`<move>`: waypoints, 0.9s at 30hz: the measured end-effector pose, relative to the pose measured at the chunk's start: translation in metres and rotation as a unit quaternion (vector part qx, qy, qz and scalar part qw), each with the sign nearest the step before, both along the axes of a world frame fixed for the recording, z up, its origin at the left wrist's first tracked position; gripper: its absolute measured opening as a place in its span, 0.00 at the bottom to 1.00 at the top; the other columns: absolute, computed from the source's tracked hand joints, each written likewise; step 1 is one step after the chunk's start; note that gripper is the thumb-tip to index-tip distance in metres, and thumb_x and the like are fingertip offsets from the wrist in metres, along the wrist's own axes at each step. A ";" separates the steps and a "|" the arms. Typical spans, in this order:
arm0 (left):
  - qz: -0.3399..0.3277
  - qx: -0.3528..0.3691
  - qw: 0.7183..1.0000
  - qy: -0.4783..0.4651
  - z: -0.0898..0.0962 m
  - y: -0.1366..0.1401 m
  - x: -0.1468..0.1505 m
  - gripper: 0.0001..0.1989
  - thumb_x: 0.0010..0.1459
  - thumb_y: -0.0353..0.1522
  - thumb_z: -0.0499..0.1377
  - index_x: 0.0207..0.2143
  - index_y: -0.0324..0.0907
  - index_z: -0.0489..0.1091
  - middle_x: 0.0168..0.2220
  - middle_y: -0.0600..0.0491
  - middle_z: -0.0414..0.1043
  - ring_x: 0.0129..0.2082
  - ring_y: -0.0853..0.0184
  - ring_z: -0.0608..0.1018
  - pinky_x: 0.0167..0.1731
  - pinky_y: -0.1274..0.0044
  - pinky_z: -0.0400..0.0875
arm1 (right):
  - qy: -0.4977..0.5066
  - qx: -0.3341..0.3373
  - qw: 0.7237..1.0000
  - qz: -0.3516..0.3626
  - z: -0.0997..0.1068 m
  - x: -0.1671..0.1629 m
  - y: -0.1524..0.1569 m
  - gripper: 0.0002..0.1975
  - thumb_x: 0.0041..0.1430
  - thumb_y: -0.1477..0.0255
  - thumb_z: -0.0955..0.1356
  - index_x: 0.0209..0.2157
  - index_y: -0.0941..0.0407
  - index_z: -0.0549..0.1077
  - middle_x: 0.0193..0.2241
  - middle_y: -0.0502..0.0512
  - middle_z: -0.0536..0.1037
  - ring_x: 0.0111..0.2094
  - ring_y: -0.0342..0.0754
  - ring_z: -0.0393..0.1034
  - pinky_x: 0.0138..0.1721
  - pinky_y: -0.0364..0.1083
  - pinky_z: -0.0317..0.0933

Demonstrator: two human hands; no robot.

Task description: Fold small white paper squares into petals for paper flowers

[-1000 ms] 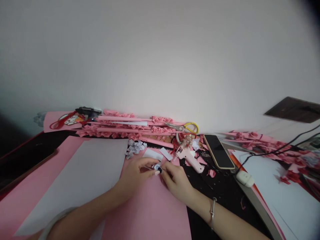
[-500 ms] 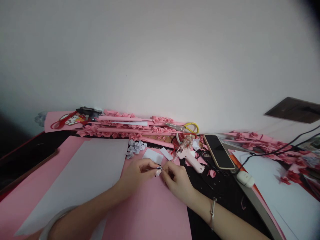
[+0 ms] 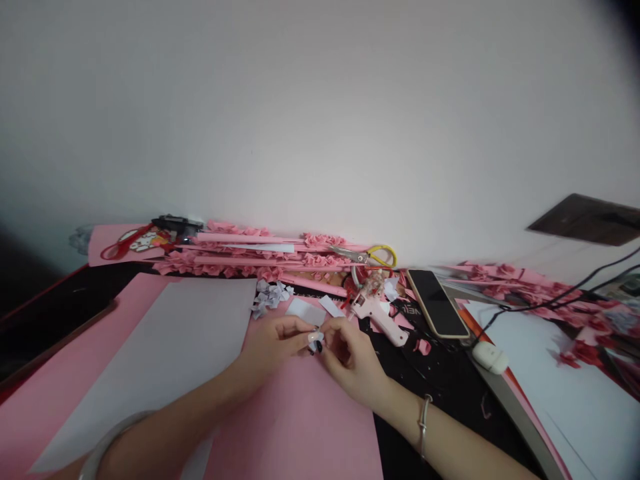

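Over the pink paper sheet [image 3: 300,420], my left hand [image 3: 273,347] and my right hand [image 3: 353,357] meet fingertip to fingertip. Between them is a small folded piece of white paper [image 3: 315,338], mostly covered by the fingers. My left hand pinches it between thumb and forefinger. From the other side, my right thumb and forefinger grip its edge. Just beyond the hands lie white paper slips [image 3: 305,310]. A cluster of small white paper flowers [image 3: 270,297] sits to their left.
A pink glue gun [image 3: 377,317] lies right of the slips, near yellow-handled scissors [image 3: 367,255]. Farther right are a phone [image 3: 437,303] and a white earbud case [image 3: 490,358]. Pink paper flower stems [image 3: 260,260] line the wall. White sheets [image 3: 165,347] cover the left.
My right fingers have shifted slightly up and around the small paper piece, and its angle between the fingertips has turned. The things on the table stay where they were.
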State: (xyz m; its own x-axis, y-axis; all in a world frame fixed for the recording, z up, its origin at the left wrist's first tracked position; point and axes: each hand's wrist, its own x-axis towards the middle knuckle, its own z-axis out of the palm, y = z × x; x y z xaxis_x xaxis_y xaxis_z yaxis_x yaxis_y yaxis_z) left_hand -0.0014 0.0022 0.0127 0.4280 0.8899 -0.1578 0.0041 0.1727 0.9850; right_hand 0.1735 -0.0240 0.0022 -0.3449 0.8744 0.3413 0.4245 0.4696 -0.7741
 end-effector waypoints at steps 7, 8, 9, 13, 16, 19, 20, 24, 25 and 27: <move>-0.008 0.034 0.998 0.043 -0.005 0.001 -0.001 0.12 0.53 0.38 0.58 0.27 0.38 0.74 0.22 0.56 0.68 0.25 0.70 0.68 0.28 0.79 0.61 | -0.011 0.032 0.999 0.005 -0.001 0.000 0.001 0.11 0.52 0.82 0.63 0.37 0.55 0.65 0.24 0.47 0.61 0.23 0.43 0.57 0.22 0.41 0.53; -0.008 0.040 0.998 0.042 -0.006 0.001 -0.001 0.13 0.54 0.39 0.57 0.26 0.38 0.73 0.22 0.56 0.68 0.25 0.69 0.69 0.29 0.78 0.62 | -0.015 0.041 0.999 0.006 -0.001 0.000 0.001 0.12 0.52 0.83 0.63 0.37 0.55 0.65 0.24 0.47 0.61 0.23 0.43 0.57 0.23 0.41 0.53; -0.008 0.046 0.998 0.042 -0.007 0.001 -0.001 0.15 0.56 0.40 0.56 0.24 0.38 0.73 0.22 0.55 0.68 0.26 0.68 0.69 0.29 0.78 0.63 | -0.019 0.050 0.999 0.006 -0.001 0.000 0.001 0.12 0.51 0.83 0.63 0.37 0.55 0.65 0.24 0.47 0.61 0.23 0.43 0.57 0.23 0.41 0.53; -0.014 0.049 0.999 0.015 -0.010 0.000 -0.001 0.15 0.57 0.40 0.55 0.30 0.39 0.74 0.27 0.53 0.72 0.28 0.67 0.72 0.32 0.76 0.65 | -0.032 0.072 0.997 0.004 0.000 0.000 0.002 0.13 0.50 0.84 0.62 0.36 0.55 0.66 0.25 0.47 0.61 0.24 0.43 0.57 0.23 0.42 0.52; -0.014 0.018 1.000 -0.014 -0.008 -0.001 -0.001 0.16 0.56 0.39 0.57 0.44 0.41 0.72 0.33 0.52 0.74 0.29 0.67 0.73 0.34 0.75 0.67 | -0.033 0.084 0.996 0.006 0.000 0.000 0.003 0.13 0.49 0.84 0.62 0.36 0.55 0.66 0.25 0.48 0.61 0.24 0.43 0.58 0.24 0.42 0.53; -0.015 -0.015 0.999 -0.035 -0.005 -0.002 0.000 0.16 0.55 0.39 0.58 0.43 0.41 0.73 0.30 0.53 0.73 0.29 0.67 0.73 0.34 0.75 0.66 | -0.024 0.094 0.995 -0.003 0.001 0.001 0.003 0.13 0.49 0.84 0.63 0.36 0.55 0.66 0.25 0.48 0.62 0.24 0.43 0.58 0.24 0.42 0.53; -0.017 -0.025 0.998 -0.050 -0.005 -0.002 0.000 0.15 0.54 0.38 0.59 0.41 0.40 0.74 0.30 0.53 0.73 0.30 0.67 0.72 0.34 0.76 0.66 | -0.022 0.096 0.995 -0.009 0.001 0.001 0.003 0.13 0.49 0.84 0.63 0.35 0.55 0.66 0.25 0.48 0.62 0.24 0.43 0.58 0.25 0.42 0.53; -0.024 -0.065 0.991 -0.113 -0.005 -0.004 0.001 0.12 0.53 0.37 0.61 0.37 0.41 0.76 0.29 0.54 0.72 0.30 0.69 0.72 0.35 0.76 0.66 | -0.011 0.113 0.993 -0.022 0.002 0.001 0.003 0.13 0.48 0.85 0.63 0.34 0.55 0.66 0.26 0.49 0.64 0.25 0.44 0.58 0.25 0.42 0.53; -0.025 -0.077 0.989 -0.124 -0.005 -0.004 0.001 0.11 0.53 0.37 0.62 0.37 0.41 0.76 0.30 0.54 0.73 0.31 0.68 0.72 0.36 0.76 0.66 | -0.009 0.116 0.993 -0.022 0.003 0.000 0.003 0.13 0.48 0.85 0.63 0.34 0.55 0.66 0.26 0.49 0.64 0.25 0.44 0.59 0.25 0.42 0.53; -0.036 -0.103 0.983 -0.145 -0.004 -0.006 0.002 0.11 0.53 0.36 0.62 0.37 0.41 0.76 0.32 0.52 0.74 0.35 0.66 0.74 0.41 0.73 0.66 | -0.008 0.122 0.992 -0.020 0.004 0.000 0.002 0.13 0.49 0.85 0.63 0.35 0.55 0.66 0.27 0.50 0.65 0.26 0.45 0.59 0.26 0.43 0.54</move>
State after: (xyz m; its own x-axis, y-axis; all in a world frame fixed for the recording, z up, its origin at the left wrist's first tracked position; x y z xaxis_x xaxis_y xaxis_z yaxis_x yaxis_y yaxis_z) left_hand 0.0008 -0.0034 0.0092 0.5420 0.8177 -0.1942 -0.2527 0.3790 0.8902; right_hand 0.1734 -0.0217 0.0059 -0.3195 0.7793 0.5391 0.4574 0.6251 -0.6325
